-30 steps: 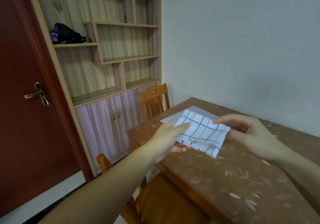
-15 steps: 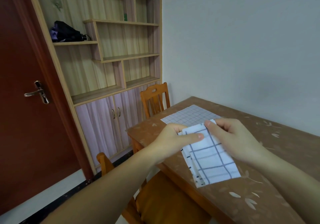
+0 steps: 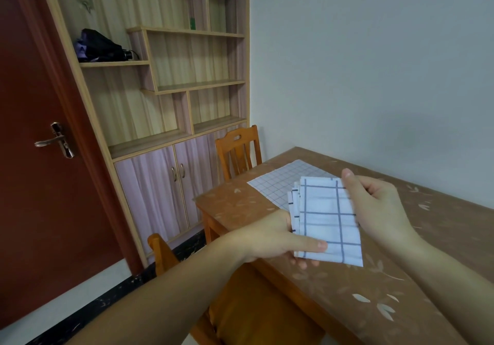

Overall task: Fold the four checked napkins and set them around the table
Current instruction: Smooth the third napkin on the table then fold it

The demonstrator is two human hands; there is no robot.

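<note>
Two hands hold one folded napkin point(image 3: 327, 219) above the table point(image 3: 401, 278) edge.
I see my left hand point(image 3: 278, 237) pinching its near corner, right hand point(image 3: 374, 205) gripping its far edge; soft, light cloth, best held by corners.

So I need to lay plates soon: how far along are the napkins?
Early on. No folded napkin is set at a place in view. In hand: a folded stack of checked napkins, held above the table by the left hand at its lower corner and the right hand at its far edge. One fine-checked cloth lies flat, unfolded. Setting them round remains.
</note>
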